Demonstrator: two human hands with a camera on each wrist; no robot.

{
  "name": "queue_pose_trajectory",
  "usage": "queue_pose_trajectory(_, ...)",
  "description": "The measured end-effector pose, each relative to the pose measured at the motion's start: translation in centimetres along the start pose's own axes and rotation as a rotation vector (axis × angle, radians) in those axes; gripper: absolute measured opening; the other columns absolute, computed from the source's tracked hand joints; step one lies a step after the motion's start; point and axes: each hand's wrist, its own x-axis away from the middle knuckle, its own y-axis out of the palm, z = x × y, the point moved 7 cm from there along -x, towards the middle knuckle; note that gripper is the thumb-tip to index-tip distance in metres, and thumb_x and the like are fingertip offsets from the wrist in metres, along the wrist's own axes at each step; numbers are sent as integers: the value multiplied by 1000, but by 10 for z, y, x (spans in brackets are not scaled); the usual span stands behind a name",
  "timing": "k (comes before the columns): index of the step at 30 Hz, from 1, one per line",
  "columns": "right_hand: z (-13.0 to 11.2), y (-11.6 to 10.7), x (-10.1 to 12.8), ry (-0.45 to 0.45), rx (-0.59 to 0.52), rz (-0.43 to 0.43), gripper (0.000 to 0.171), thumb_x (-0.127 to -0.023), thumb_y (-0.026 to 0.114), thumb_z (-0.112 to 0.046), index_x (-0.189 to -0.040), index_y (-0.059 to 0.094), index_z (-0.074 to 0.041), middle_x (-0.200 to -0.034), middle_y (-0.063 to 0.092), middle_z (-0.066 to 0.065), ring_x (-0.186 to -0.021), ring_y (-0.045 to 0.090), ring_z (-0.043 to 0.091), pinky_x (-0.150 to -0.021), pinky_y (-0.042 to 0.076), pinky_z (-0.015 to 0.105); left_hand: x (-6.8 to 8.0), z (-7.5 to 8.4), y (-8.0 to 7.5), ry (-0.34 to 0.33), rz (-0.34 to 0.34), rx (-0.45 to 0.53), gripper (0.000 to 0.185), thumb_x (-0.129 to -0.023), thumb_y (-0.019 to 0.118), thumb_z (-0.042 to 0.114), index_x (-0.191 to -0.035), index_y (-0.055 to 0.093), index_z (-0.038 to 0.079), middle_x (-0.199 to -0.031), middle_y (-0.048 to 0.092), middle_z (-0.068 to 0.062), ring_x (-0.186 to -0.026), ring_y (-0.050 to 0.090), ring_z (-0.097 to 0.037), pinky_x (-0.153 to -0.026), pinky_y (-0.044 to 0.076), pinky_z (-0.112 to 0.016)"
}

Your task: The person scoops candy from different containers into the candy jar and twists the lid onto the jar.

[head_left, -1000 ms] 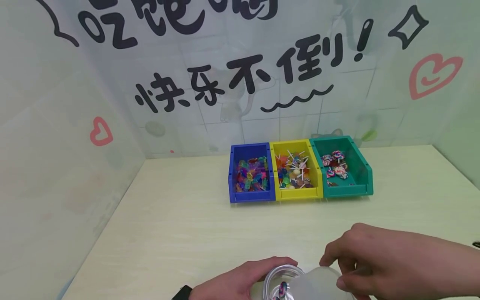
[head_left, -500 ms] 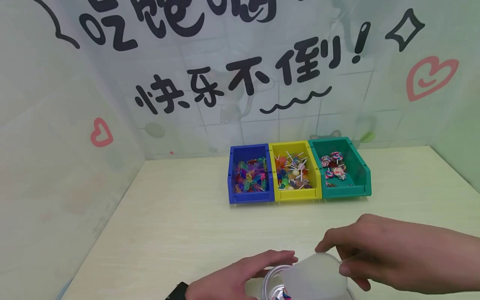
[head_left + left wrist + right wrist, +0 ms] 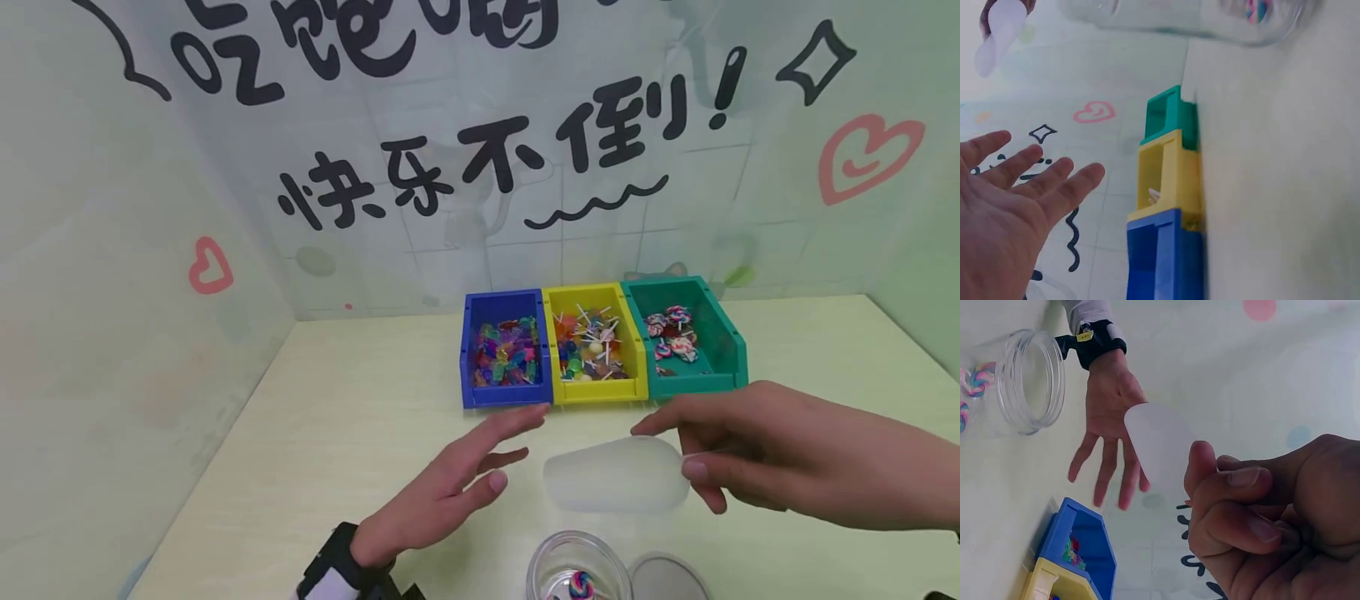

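Right hand [image 3: 757, 467] grip holds frosted scoop [image 3: 615, 475], empty; left hand [image 3: 442, 492] wide. Glass jar [image 3: 577, 575], 6 o'clock, holds few lollipops; filling barely begun.

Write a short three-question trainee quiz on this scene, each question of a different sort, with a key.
1. True or false: the right hand holds the frosted white plastic scoop.
2. Which bin stands between the other two? A) blue plastic bin B) yellow plastic bin C) green plastic bin
3. Fill in: the left hand is ____, fingers spread, holding nothing.

Key
1. True.
2. B.
3. Open. The clear glass jar below it stands untouched, a swirl lollipop inside.
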Motion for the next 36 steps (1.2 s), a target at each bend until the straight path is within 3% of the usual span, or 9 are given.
queue_pose_trajectory(4, 4, -9, 2, -99, 18, 79, 28, -95, 43, -21, -121, 47, -29, -77, 56, -12, -53, 49, 4, -51, 43, 18, -5, 1, -17, -8, 99, -86, 47, -97, 37, 15, -142, 23, 16, -146, 23, 1, -133, 25, -15, -98, 37, -32)
queue_pose_trajectory(10, 22, -22, -5, -32, 13, 142, 29, -96, 39, -16, -124, 44, -25, -78, 58, -7, -49, 46, 8, -45, 41, 20, -12, -5, -42, 11, 207, -172, 48, -96, 39, 11, -141, 24, 17, -145, 25, 4, -131, 30, -15, -97, 38, -39)
queue_pose_trajectory(14, 29, -31, -11, -19, 115, 204, 28, -95, 39, -12, -122, 44, -18, -76, 57, -9, -49, 45, 6, -43, 38, 19, -14, -13, -56, 7, 262, -216, 48, -95, 40, 11, -141, 25, 17, -144, 27, 2, -129, 32, -14, -96, 40, -36)
queue_pose_trajectory(18, 37, -39, -18, -17, 201, 282, 27, -95, 42, -11, -120, 48, -13, -72, 55, -12, -49, 43, 3, -42, 36, 17, -17, -19, -65, -10, 297, -259, 48, -96, 40, 15, -141, 25, 16, -145, 27, -1, -129, 32, -18, -95, 41, -37)
queue_pose_trajectory(24, 59, -40, -29, 33, 194, 302, 29, -92, 46, -6, -120, 49, -5, -69, 54, -9, -49, 43, 4, -43, 36, 19, -24, -27, -72, 2, 336, -305, 48, -96, 39, 20, -141, 24, 11, -144, 29, -3, -128, 33, -24, -94, 40, -42)
queue_pose_trajectory(32, 90, -36, -45, 142, 224, 295, 30, -89, 44, 1, -119, 47, 3, -68, 54, -5, -54, 46, 7, -44, 37, 21, -37, -72, -84, 13, 366, -403, 49, -96, 39, 27, -142, 21, 24, -144, 26, 7, -129, 30, -11, -98, 38, -37)
queue_pose_trajectory(36, 97, -33, -55, 195, 283, 294, 25, -90, 41, 0, -113, 49, 4, -65, 54, -5, -60, 45, 10, -46, 35, 22, -42, -86, -90, -15, 408, -472, 51, -95, 40, 31, -142, 20, 24, -145, 24, 8, -132, 23, -10, -103, 29, -42)
